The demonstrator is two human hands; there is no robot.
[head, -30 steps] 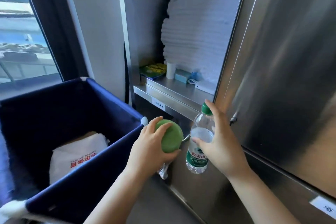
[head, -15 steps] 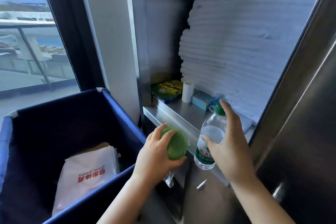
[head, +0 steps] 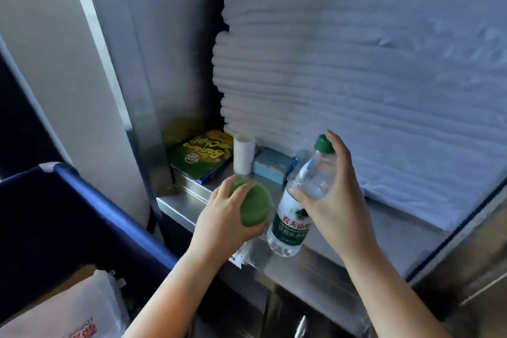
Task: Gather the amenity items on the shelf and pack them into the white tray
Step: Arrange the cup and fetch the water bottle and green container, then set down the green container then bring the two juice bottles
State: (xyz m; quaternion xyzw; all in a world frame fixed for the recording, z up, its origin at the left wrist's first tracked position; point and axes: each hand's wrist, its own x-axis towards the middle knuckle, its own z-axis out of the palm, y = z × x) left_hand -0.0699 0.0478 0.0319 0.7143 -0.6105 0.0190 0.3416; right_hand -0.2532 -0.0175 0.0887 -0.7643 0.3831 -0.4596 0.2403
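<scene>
Two hands are held over the front edge of the steel shelf (head: 384,230). A round green case (head: 256,207) is clasped in the left hand (head: 225,219), fingers curled over it. A tilted water bottle (head: 300,200) is gripped by the right hand (head: 333,200), one finger on its green cap. On the shelf behind lie a snack bag (head: 199,156), a white tube (head: 242,153), a blue box (head: 271,166) and stacked towels (head: 356,77). A blue cart bin (head: 90,217) is seen at left.
</scene>
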